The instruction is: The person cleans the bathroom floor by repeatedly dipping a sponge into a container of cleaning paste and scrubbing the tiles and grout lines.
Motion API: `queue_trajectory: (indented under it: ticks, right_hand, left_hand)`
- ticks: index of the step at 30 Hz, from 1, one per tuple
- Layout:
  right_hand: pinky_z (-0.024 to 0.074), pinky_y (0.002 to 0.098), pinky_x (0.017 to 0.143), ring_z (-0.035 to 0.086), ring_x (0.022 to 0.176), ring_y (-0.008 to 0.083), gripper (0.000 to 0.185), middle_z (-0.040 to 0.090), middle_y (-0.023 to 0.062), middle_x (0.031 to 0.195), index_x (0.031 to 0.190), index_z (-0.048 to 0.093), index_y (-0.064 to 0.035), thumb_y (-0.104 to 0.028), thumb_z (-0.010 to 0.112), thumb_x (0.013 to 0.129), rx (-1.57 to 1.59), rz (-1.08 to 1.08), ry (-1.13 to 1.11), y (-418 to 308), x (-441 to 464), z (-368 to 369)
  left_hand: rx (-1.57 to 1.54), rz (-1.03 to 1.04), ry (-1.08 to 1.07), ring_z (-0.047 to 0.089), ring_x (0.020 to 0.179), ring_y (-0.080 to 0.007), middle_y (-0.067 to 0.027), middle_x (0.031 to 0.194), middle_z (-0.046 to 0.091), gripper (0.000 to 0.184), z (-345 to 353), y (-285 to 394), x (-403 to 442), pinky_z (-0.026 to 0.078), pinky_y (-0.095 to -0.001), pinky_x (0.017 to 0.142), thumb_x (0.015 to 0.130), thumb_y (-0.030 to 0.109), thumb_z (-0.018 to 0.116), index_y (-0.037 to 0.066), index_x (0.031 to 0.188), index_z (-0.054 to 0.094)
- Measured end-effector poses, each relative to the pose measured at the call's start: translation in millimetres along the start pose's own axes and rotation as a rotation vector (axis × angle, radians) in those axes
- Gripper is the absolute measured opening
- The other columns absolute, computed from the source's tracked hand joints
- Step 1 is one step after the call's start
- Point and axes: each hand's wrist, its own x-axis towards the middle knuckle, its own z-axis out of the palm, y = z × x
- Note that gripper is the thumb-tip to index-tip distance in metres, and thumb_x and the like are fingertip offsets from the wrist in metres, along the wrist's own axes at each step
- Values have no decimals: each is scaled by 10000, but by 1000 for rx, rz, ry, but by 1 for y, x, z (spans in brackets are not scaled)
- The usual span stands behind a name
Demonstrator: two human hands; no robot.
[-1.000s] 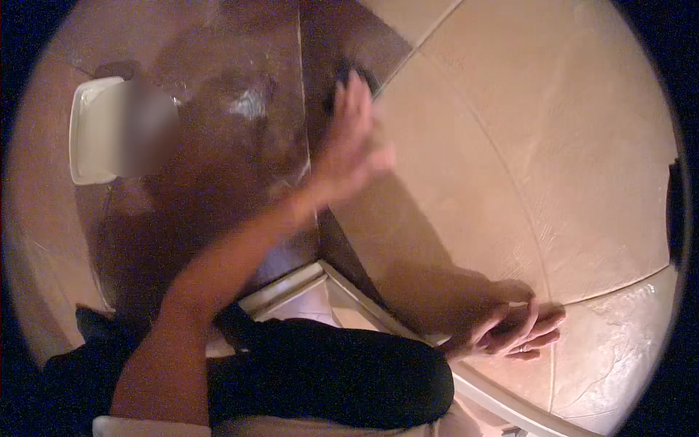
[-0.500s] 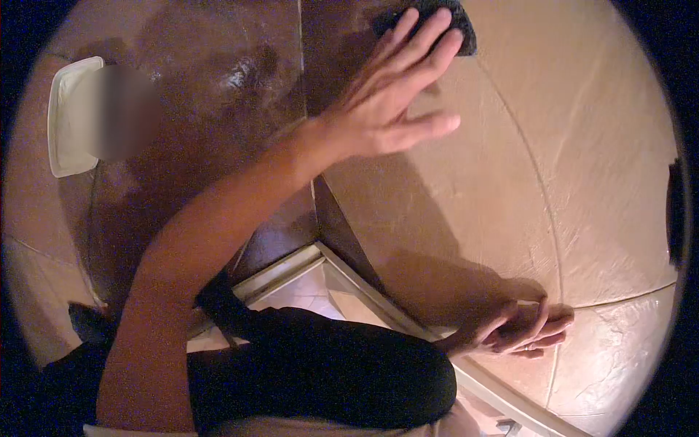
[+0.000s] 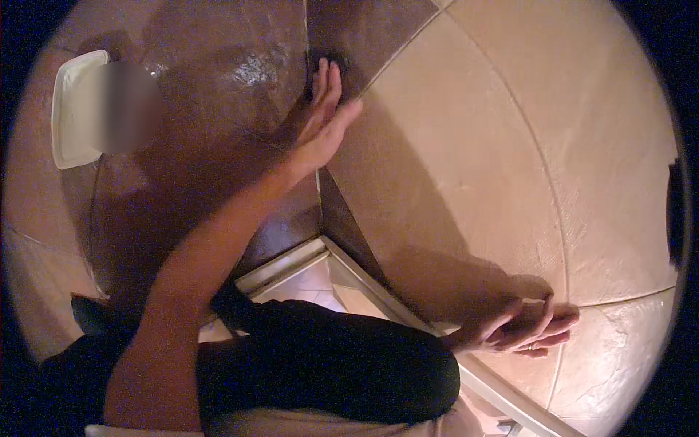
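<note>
The fingers of my left hand (image 3: 320, 127) are pressed on a dark pad (image 3: 336, 64), near the corner where the brown tiled surface (image 3: 218, 124) meets the lighter tan one (image 3: 473, 146). Its thumb is held apart, and the hand hides most of the pad. Past my dark-clothed knee, my right hand (image 3: 528, 331) rests on the tan surface at the lower right. Its fingers are spread and loosely bent, with a ring on one, and nothing shows in it.
A pale rectangular tray (image 3: 69, 116), partly blurred, lies at the upper left. The light frame (image 3: 371, 280) of a glass panel runs diagonally beneath my knee (image 3: 429, 371). A dark object (image 3: 676, 215) stands at the right edge.
My left hand went up and right across the tan surface with the dark pad, then came back left to the corner. My right hand has stayed nearly still.
</note>
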Motion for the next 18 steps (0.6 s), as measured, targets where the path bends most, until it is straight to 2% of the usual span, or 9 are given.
queue_trajectory:
  ticks: [2, 5, 7, 8, 10, 14, 15, 17, 18]
  right_hand:
    - [72, 425, 1123, 223, 1378, 202, 590, 381, -21, 1430, 1272, 500, -239, -632, 326, 869, -3, 61, 21, -10, 2, 3]
    - [152, 390, 1122, 271, 1356, 153, 506, 360, -45, 1440, 1300, 473, -231, -511, 273, 929, -129, 4, 5, -10, -2, 3]
    - [190, 366, 1122, 291, 1344, 127, 513, 366, -61, 1433, 1335, 434, -220, -457, 189, 952, -370, 83, 10, -19, -2, 8]
    - [175, 370, 1130, 285, 1349, 141, 557, 354, -65, 1437, 1375, 375, -217, -484, 144, 944, -568, 95, -45, -18, 1, 8]
    - [177, 371, 1128, 286, 1348, 143, 563, 345, -68, 1442, 1378, 372, -219, -497, 151, 941, -425, 52, -1, -17, 2, 9]
    - [185, 379, 1122, 299, 1342, 151, 564, 342, -72, 1444, 1386, 366, -221, -507, 168, 942, -205, -99, -1, -1, 2, -1]
    - [185, 379, 1122, 299, 1342, 151, 564, 342, -72, 1444, 1386, 366, -221, -507, 168, 942, -198, -100, 5, 2, 1, 0]
    - [190, 391, 1117, 300, 1343, 157, 550, 335, -58, 1450, 1373, 390, -219, -509, 197, 947, -340, 107, 21, 0, -5, 13]
    - [194, 391, 1115, 304, 1341, 155, 534, 334, -53, 1452, 1372, 390, -218, -495, 211, 952, -334, 83, 63, -7, -3, 15]
  left_hand:
    - [-33, -116, -84, -102, 1389, -344, -213, 1484, -181, 938, 7, -20, -27, 23, -397, 1134, 852, 336, 570, -43, 1412, -80]
    - [133, -145, -205, -97, 1384, -370, -241, 1481, -158, 927, 35, -41, -104, 31, -419, 1132, 851, 316, 576, -53, 1411, -64]
    - [60, -99, -122, -84, 1380, -393, -267, 1477, -131, 938, 62, -53, -122, 40, -448, 1126, 837, 302, 600, -48, 1416, -50]
    - [52, -99, -112, -84, 1380, -393, -267, 1477, -131, 938, 55, -32, -109, 40, -448, 1126, 837, 302, 600, -48, 1416, -50]
    - [153, 49, -116, -70, 1373, -427, -277, 1478, -103, 960, 36, -3, -83, 60, -470, 1120, 819, 312, 624, -47, 1417, -34]
    - [61, 76, -96, -87, 1366, -440, -275, 1480, -93, 945, 37, -19, -82, 46, -459, 1119, 818, 287, 628, -42, 1420, -22]
    - [61, 80, -88, -87, 1366, -440, -275, 1480, -93, 945, 43, -31, -103, 46, -459, 1119, 818, 287, 628, -42, 1420, -22]
    - [102, -105, -214, -96, 1377, -403, -255, 1484, -123, 918, 54, -53, -136, 21, -451, 1120, 829, 251, 612, -32, 1422, -29]
    - [112, -84, -194, -96, 1377, -403, -255, 1484, -123, 918, 53, -51, -135, 21, -451, 1120, 829, 251, 612, -32, 1422, -29]
